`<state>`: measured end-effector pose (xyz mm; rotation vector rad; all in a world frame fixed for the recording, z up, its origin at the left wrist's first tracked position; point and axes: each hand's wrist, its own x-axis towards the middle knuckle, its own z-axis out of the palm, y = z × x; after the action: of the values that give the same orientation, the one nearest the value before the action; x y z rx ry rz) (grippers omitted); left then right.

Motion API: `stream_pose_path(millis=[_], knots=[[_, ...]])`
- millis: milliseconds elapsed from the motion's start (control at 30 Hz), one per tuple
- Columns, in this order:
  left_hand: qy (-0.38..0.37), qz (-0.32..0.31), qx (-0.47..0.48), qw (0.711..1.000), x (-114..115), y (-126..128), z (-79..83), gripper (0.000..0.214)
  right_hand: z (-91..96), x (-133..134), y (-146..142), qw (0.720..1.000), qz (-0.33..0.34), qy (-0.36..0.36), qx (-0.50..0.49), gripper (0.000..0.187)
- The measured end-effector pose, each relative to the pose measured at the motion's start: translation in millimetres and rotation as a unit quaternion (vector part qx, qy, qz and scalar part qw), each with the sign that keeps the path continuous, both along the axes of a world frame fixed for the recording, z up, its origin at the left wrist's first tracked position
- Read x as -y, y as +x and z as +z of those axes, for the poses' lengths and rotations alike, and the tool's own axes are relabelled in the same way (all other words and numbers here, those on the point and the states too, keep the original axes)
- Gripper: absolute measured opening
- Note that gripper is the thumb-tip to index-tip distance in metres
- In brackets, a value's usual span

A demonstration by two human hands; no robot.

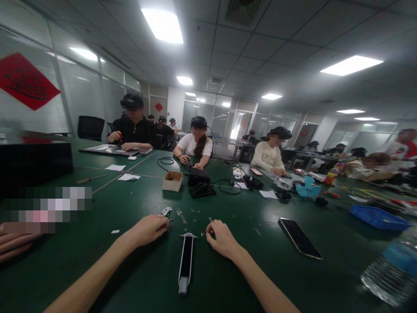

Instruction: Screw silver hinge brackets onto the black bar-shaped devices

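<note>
On the green tabletop (97,269), close to its near edge: left hand (150,229) palm down, fingers (163,222) curled narrow, tips on the tabletop just beside a small metal bracket (166,211). Cannot tell whether anything sits pinched under them. Right hand (223,238) likewise palm down, fingers (211,230) bent close together, tips at a tiny washer (202,234); holding it or merely touching it, cannot tell. Between both hands, lying flat: long black bar (186,261) with a pale edge, far end level with the fingertips, near end toward the near edge, touching neither hand. Just beyond, scattered loose: screws (195,212) and small rings. Farther back: cardboard box (172,181), just beside a black stand (199,182) with cables. Right of the right hand, apart from it: phone (299,238), face up, screen dark. Far right: blue tray (378,217) and, nearer, a blurred water bottle (391,269). Far left: another person's fingertips (13,245) on the tabletop. Across the tabletop: several people seated.
</note>
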<state>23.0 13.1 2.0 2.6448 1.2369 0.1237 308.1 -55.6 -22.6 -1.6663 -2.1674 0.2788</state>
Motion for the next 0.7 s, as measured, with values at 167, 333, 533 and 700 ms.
stream_pose_path(millis=[167,333,533,700], knots=[[-0.007,0.003,0.001,1.000,0.0,-0.8,-0.4,0.014,4.3,0.4,1.9,1.000,0.001,-0.027,0.004,0.016],[0.004,0.001,-0.004,1.000,-1.2,0.1,-1.7,0.013,8.3,-0.4,3.7,0.999,0.018,-0.027,0.031,0.017],[0.010,0.008,-0.008,1.000,-0.7,0.6,-1.7,0.013,16.6,3.7,0.4,0.997,0.014,-0.053,0.055,0.020],[0.013,0.011,-0.020,1.000,3.4,2.1,2.3,0.014,22.0,7.4,-3.6,0.996,0.004,-0.060,0.069,0.019]])
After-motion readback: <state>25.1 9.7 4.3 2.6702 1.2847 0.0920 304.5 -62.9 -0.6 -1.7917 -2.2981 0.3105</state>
